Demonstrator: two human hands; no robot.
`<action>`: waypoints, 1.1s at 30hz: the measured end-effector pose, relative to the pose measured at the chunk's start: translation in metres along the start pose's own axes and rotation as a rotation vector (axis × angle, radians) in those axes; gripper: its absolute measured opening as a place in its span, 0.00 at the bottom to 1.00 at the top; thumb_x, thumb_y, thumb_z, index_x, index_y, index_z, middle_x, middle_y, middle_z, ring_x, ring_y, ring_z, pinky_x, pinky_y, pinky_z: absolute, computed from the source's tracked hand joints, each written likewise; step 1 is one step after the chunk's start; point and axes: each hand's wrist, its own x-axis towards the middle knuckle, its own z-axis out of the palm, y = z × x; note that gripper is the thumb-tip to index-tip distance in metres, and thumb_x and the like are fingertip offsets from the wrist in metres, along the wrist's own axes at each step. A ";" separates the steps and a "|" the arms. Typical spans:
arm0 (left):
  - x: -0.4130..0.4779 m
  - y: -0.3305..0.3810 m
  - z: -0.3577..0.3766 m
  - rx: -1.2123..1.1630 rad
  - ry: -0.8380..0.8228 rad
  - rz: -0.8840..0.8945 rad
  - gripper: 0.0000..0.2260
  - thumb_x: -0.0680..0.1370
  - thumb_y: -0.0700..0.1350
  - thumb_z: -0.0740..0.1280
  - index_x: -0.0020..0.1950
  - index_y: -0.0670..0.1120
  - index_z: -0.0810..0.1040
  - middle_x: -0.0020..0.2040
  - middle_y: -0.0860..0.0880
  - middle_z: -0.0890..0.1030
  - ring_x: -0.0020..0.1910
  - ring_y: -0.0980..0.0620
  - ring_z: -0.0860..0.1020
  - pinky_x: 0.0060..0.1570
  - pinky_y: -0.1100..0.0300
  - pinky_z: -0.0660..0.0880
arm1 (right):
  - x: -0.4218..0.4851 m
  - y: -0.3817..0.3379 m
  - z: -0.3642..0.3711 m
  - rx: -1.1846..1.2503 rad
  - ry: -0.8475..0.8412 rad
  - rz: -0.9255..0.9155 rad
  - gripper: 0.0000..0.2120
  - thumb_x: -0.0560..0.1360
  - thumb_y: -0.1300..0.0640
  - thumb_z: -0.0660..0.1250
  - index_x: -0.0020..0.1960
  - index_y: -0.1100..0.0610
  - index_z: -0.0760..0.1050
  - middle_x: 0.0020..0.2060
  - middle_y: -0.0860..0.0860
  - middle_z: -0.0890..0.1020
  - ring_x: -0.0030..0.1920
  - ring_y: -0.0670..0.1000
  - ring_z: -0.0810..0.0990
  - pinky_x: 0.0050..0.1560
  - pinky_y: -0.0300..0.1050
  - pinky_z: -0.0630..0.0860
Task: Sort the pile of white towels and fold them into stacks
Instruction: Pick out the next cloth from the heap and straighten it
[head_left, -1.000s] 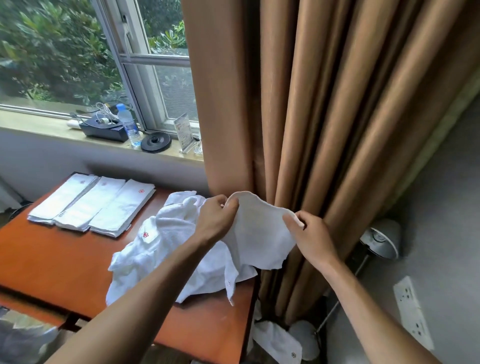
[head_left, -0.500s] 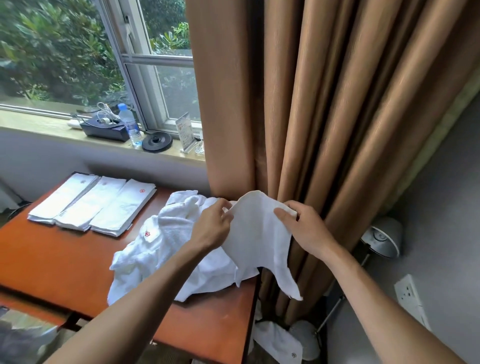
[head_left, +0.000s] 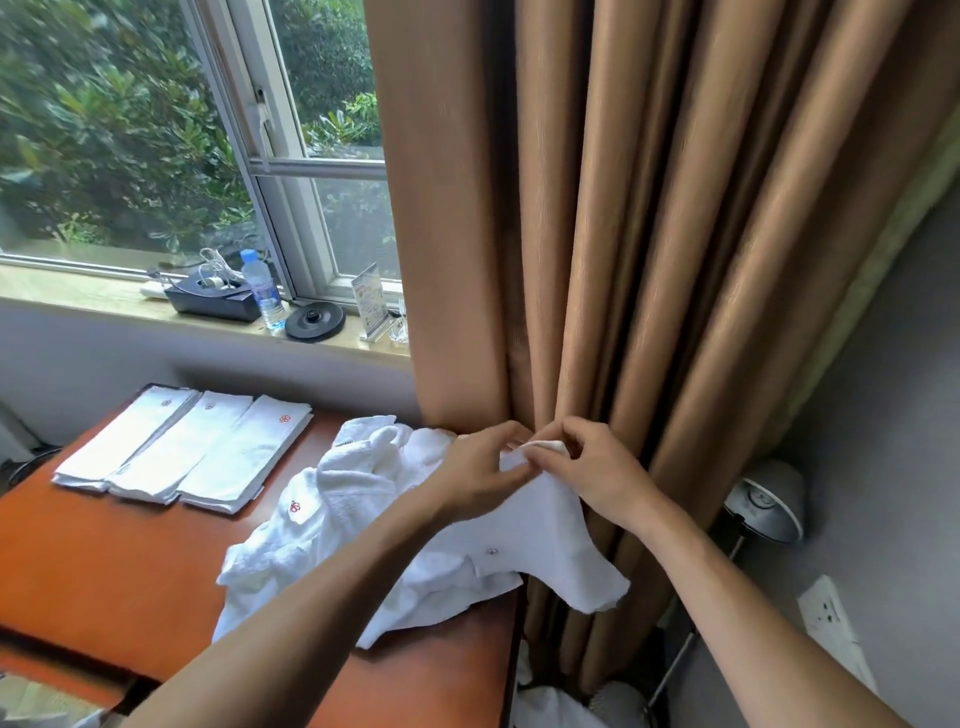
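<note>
Closer together than before, our left grip and right grip both pinch the small white terry towel at mid-frame.

Held towel: white terry cloth, matt, with a soft nap and a rough edge at the hanging corner.
Towel pile: the same looped white cloth, crumpled, with a red stitched emblem.
Folded stacks: white cloth, flatter and smoother, matt.
Table: orange-brown wood finish, smooth, low sheen.
Curtain: tan woven cloth, satiny, fine vertical grain catching the light.
Bottle: clear glossy plastic, blue cap.
Lamp: grey shade, dull shine.
Wall: grey, matt.
</note>
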 end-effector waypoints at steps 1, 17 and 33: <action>0.005 0.005 -0.004 -0.005 0.013 0.000 0.04 0.81 0.52 0.69 0.51 0.53 0.81 0.48 0.60 0.83 0.51 0.61 0.80 0.53 0.55 0.77 | 0.003 -0.001 -0.002 0.010 0.058 -0.004 0.06 0.75 0.47 0.76 0.47 0.48 0.82 0.41 0.43 0.85 0.44 0.42 0.82 0.45 0.36 0.77; 0.025 0.027 -0.022 -0.146 0.452 -0.090 0.04 0.82 0.34 0.58 0.50 0.39 0.72 0.38 0.48 0.75 0.36 0.55 0.73 0.35 0.68 0.67 | -0.028 0.068 0.001 0.059 -0.034 0.277 0.11 0.83 0.48 0.66 0.47 0.55 0.76 0.37 0.43 0.80 0.41 0.44 0.78 0.45 0.43 0.73; -0.008 -0.004 0.000 -0.192 0.371 -0.252 0.17 0.83 0.50 0.64 0.46 0.35 0.73 0.38 0.38 0.74 0.37 0.50 0.71 0.40 0.45 0.72 | -0.010 0.037 0.003 0.264 0.257 0.250 0.07 0.79 0.53 0.71 0.56 0.50 0.77 0.40 0.58 0.83 0.38 0.51 0.81 0.41 0.46 0.76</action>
